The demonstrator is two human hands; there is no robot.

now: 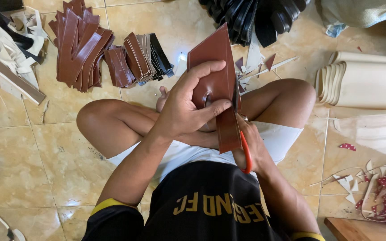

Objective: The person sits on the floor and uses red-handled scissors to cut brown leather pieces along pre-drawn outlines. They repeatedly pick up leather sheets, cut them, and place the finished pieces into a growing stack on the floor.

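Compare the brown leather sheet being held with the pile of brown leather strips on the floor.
The large brown leather sheet is one broad, pointed piece; the brown leather strips are many narrow cut lengths. The sheet is held up over the lap in the left hand, with red-handled scissors in the right hand at its edge; the strips lie heaped on the tiled floor, untouched. Both look like the same glossy reddish-brown material.

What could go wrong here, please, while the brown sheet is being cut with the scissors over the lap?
The left hand grips the brown leather sheet with its fingers close beside the blades of the red-handled scissors, so a slip might nick them. The right hand works just above bare crossed legs, which the points could catch. The sheet, held only at its middle, may flex and pull the cut off line.
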